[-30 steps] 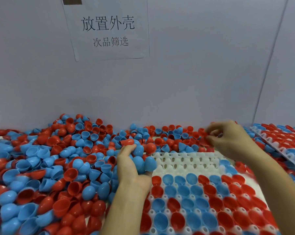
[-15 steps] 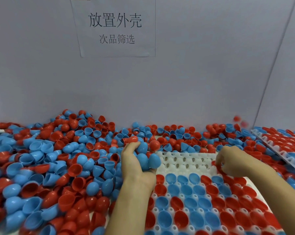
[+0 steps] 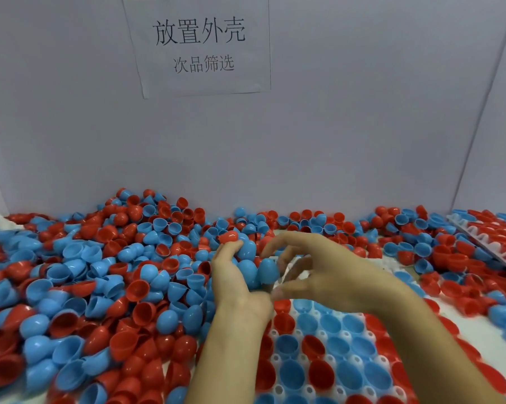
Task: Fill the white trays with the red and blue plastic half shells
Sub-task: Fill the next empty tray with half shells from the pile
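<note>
the left hand [image 3: 231,284] cups blue half shells [image 3: 253,265] in curled fingers, while the right hand [image 3: 318,269] reaches beside them, fingers spread, holding nothing.

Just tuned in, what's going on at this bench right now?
A person is loading red and blue half shells into a white tray. The left hand holds a clutch of shells, mostly blue ones and a red one. The right hand reaches toward it with curled fingers that hold nothing clearly visible. The near tray cells are filled. A loose pile of shells lies to the left.
</note>
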`<action>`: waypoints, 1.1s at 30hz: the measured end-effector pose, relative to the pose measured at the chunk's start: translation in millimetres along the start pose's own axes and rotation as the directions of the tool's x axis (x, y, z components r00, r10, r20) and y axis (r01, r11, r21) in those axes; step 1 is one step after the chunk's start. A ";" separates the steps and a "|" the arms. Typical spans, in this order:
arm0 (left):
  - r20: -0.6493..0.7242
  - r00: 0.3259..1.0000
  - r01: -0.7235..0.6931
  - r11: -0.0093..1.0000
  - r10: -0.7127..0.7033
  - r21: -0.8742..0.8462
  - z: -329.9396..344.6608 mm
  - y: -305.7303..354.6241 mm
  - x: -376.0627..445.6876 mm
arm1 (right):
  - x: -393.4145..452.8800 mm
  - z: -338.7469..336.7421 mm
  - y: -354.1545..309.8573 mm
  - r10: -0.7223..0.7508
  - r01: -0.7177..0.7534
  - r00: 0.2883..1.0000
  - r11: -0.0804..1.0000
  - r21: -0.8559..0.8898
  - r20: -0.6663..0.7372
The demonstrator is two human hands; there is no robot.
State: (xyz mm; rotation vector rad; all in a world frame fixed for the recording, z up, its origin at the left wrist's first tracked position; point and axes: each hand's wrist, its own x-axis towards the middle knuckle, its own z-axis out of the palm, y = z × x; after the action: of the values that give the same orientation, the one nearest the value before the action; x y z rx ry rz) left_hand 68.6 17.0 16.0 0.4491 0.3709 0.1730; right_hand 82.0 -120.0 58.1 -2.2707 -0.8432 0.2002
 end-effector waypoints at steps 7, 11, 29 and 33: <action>-0.075 0.997 -0.022 1.000 0.023 0.013 0.4 -1.3 1.3 | 3.9 23.2 11.1 -0.134 0.146 0.906 0.989 0.000 -0.403; -0.069 0.998 -0.011 1.000 0.011 0.001 1.7 -3.7 -0.6 | 4.3 24.6 9.0 -0.083 0.179 0.873 0.971 0.159 -0.480; 0.019 1.000 0.021 0.989 -0.024 0.150 -1.2 -12.0 -4.7 | 5.7 38.8 4.1 -0.262 0.111 0.864 0.932 -0.344 -0.431; -0.009 1.000 0.017 0.988 -0.016 0.155 1.1 -11.4 -7.0 | 1.6 30.1 4.8 -0.308 0.180 0.852 0.931 -0.316 -0.423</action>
State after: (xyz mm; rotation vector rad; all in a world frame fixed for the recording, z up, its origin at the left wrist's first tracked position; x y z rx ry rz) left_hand 63.5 4.8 13.9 0.5992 0.3975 0.1303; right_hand 74.8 -104.8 32.6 -2.2750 -0.9248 -0.5954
